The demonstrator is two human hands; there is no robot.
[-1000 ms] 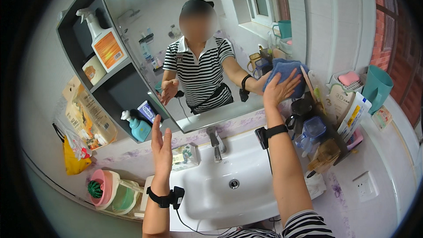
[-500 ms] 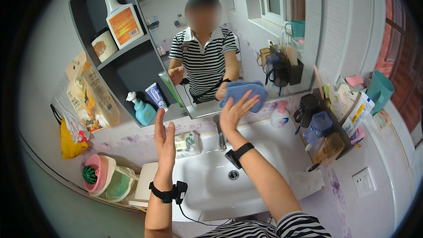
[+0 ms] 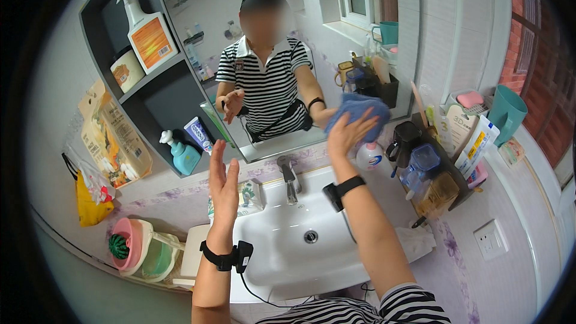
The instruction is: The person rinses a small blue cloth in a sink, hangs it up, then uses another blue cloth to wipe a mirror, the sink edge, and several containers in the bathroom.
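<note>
A thick blue cloth (image 3: 363,107), folded and soft-looking, is pressed on the smooth mirror (image 3: 207,30), by its lower edge toward the right corner; its long axis is laid nearly sideways, slightly rising rightward. It is covered by the spread fingers of the right hand (image 3: 351,134). The left hand (image 3: 224,183) is raised empty, fingers stretched upward. Just below the cloth, a rounded pump bottle (image 3: 369,159) is placed at the sink's (image 3: 270,273) back edge, near see-through cups (image 3: 425,157).

1 head-worn fisheye view looks forward and down, close above the sink (image 3: 279,255), facing the mirror (image 3: 339,63).
</note>
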